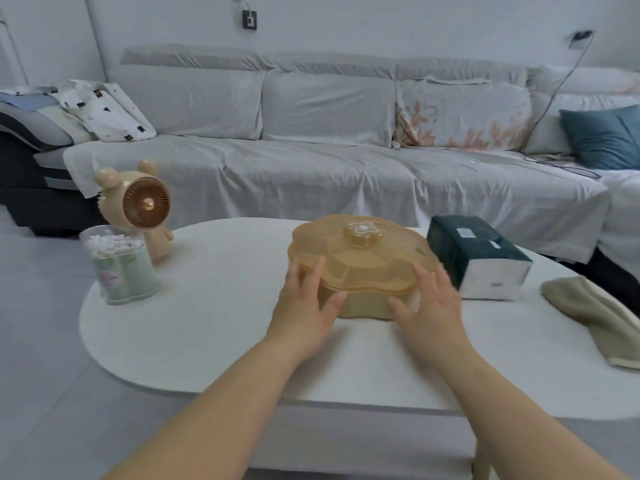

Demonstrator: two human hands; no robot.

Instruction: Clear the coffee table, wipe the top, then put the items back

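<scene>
Snack box (363, 258) sits between the hands, left hand (304, 301) and right hand (433, 301) spread flat against its sides.

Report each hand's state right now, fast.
Left hand: open, straight fingers laid on the left edge of the amber snack box.
Right hand: open, straight fingers laid on the same box's right edge.

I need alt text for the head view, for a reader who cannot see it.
A person's left hand and right hand rest on the sides of an amber lidded box on a white coffee table. Left of it stand a cotton swab jar and a bear-shaped fan; right of it lie a tissue pack and a beige cloth.
</scene>
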